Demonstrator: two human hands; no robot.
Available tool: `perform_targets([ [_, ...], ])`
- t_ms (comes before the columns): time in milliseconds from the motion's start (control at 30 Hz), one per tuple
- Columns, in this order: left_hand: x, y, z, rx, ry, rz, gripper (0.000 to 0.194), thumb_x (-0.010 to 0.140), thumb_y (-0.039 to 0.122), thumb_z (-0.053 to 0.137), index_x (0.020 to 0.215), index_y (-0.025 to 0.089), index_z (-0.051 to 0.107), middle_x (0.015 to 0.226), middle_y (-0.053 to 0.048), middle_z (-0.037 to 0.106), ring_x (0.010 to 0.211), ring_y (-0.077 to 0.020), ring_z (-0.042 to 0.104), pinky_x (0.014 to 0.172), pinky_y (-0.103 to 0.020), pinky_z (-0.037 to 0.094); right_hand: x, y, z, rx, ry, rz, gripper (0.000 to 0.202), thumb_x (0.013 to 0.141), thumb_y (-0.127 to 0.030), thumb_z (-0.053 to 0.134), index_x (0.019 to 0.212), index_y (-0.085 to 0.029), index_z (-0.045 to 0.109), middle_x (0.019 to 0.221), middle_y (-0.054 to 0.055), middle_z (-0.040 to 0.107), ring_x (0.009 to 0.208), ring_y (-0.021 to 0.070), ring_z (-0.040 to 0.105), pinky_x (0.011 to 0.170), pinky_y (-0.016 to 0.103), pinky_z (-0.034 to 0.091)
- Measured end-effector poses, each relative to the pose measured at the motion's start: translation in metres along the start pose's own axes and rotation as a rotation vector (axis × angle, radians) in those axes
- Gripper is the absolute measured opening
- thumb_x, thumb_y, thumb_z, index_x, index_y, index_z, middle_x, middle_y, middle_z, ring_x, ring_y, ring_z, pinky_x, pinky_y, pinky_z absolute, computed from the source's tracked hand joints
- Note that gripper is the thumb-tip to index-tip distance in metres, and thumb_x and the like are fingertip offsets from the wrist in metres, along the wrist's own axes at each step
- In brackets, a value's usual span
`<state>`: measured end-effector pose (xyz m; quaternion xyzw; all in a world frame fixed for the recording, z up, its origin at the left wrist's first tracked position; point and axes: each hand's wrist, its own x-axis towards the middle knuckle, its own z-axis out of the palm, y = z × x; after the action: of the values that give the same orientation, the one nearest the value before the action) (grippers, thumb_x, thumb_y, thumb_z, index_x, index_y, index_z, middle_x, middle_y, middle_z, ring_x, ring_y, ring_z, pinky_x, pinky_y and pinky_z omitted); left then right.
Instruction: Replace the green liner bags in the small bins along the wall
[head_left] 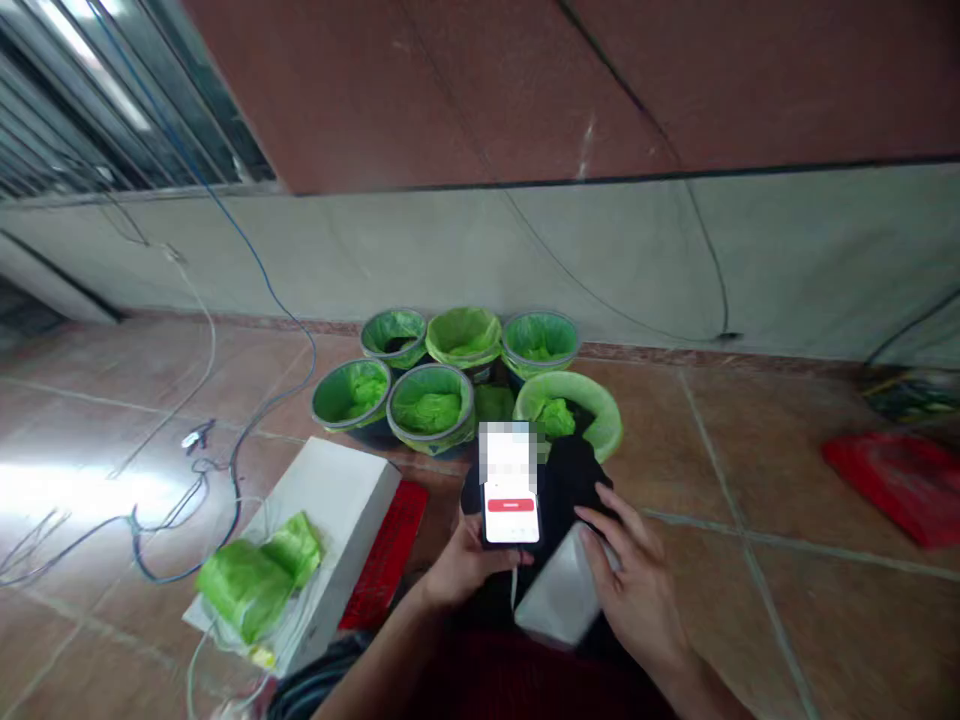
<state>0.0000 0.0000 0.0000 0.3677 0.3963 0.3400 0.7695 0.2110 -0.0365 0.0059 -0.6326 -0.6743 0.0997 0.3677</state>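
My left hand (469, 560) is closed around the lower end of a smartphone (512, 520), whose lit screen faces me and carries a red button. Part of that screen is blurred out. From the phone's bottom edge a white cable (514, 585) hangs down. A pale, block-shaped object (559, 590) lies over my dark-clothed lap, just right of the cable; I cannot make out what it is. My right hand (634, 575) rests against this block's right side, its fingers stretched out and apart toward my knee.
Several bins (431, 412) lined with green bags stand by the wall. To the left, a long white box (330, 500) carries a crumpled green bag (259, 585). Red plastic (386, 550) lies beside it. Blue cable (255, 400) trails across the tiles; a red bag (896, 485) sits far right.
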Motion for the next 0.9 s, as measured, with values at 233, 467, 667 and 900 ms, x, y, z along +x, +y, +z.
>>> perform_targets([
  [233,-0.001,0.005,0.002,0.009,-0.009,0.001,0.033,0.063,0.022,0.085,0.092,0.012,0.072,0.083,-0.005,0.072,0.074,-0.0134,0.064,0.079,-0.028,0.053,0.001,-0.002,0.0,0.001,0.007,-0.009,0.025,0.094,-0.032,0.049,0.111,-0.025,0.065,0.136,0.007,0.053,0.12,0.0264,0.053,0.1,0.051,0.043],
  [467,0.0,0.005,0.002,-0.015,-0.018,-0.004,0.035,0.063,0.021,0.085,0.094,0.012,0.072,0.085,-0.006,0.073,0.076,-0.0137,0.065,0.079,-0.027,0.052,0.0,-0.004,0.002,-0.001,-0.005,-0.036,0.026,0.094,-0.032,0.047,0.11,-0.025,0.066,0.132,0.007,0.056,0.117,0.0266,0.055,0.099,0.053,0.043],
  [667,0.0,0.003,0.001,-0.02,-0.029,0.009,0.033,0.065,0.024,0.084,0.094,0.012,0.072,0.084,-0.007,0.073,0.076,-0.0149,0.066,0.078,-0.027,0.052,0.001,-0.008,0.003,0.019,-0.016,-0.041,0.026,0.094,-0.032,0.047,0.11,-0.025,0.066,0.132,0.007,0.058,0.117,0.0262,0.056,0.098,0.052,0.044],
  [900,0.001,0.002,0.001,-0.04,-0.041,0.0,0.033,0.065,0.022,0.084,0.094,0.012,0.073,0.085,-0.006,0.073,0.075,-0.0134,0.067,0.078,-0.025,0.052,0.001,-0.01,0.003,0.028,-0.012,-0.061,0.025,0.094,-0.031,0.048,0.11,-0.024,0.065,0.13,0.008,0.059,0.116,0.0261,0.056,0.098,0.053,0.044],
])
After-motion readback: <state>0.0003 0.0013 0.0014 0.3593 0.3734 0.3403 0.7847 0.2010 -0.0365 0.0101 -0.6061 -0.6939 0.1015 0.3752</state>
